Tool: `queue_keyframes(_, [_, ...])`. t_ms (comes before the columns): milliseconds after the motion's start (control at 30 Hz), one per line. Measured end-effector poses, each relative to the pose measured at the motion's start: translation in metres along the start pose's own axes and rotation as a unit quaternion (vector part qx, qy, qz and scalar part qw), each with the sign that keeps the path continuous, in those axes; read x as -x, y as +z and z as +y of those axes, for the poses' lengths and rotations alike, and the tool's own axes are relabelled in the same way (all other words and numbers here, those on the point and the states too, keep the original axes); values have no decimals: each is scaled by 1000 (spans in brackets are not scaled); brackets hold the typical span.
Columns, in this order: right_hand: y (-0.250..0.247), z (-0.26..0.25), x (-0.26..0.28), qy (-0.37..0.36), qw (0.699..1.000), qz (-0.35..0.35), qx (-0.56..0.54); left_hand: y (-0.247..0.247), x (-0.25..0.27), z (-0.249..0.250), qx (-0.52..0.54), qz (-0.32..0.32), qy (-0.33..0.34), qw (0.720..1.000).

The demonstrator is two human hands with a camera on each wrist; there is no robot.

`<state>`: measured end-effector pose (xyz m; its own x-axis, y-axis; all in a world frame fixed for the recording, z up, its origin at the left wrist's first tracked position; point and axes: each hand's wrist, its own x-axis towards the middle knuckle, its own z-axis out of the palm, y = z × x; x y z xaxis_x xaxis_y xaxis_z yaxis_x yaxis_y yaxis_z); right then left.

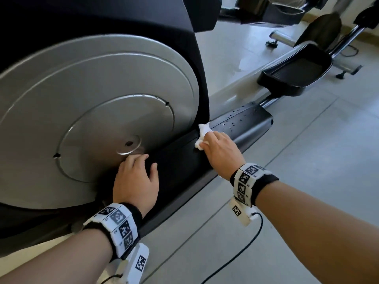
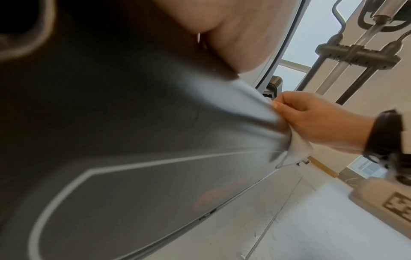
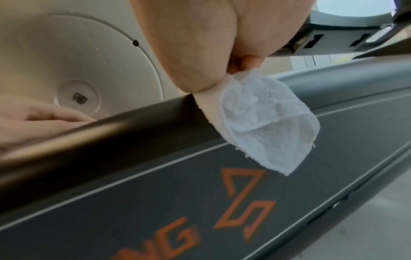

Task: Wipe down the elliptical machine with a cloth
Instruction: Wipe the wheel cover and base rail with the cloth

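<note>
The elliptical machine has a large silver disc (image 1: 98,111) and a black lower cover (image 1: 184,167) with orange lettering (image 3: 244,198). My right hand (image 1: 220,149) grips a bunched white cloth (image 1: 202,136) and presses it on the top edge of the black cover, close to the disc. The cloth (image 3: 269,126) hangs from my fingers in the right wrist view, and the left wrist view shows the cloth (image 2: 295,153) too. My left hand (image 1: 136,179) rests on the cover just below the disc's hub, fingers relaxed and spread, holding nothing.
Water droplets dot the black cover (image 1: 242,117) beyond the cloth. A black foot pedal (image 1: 295,72) sits on its rail further right. More exercise equipment (image 1: 320,31) stands behind. A black cable (image 1: 242,253) trails from my right wristband over the grey tiled floor (image 1: 307,160).
</note>
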<state>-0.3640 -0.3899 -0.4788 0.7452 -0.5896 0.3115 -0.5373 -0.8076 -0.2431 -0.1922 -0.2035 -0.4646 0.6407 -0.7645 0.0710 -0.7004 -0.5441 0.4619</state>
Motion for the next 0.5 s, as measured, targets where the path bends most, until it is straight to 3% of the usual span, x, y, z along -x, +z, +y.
queue_keyframes(133, [-1, 32, -17, 65, 997, -1, -47, -3, 3, 19, 6, 26, 76, 997])
queue_keyframes(367, [-2, 86, -17, 166, 985, -16, -48, 25, -25, 86, -14, -18, 121, 992])
queue_keyframes(500, [2, 80, -3, 113, 992, -3, -55, 53, -38, 106, -118, -46, 144, 981])
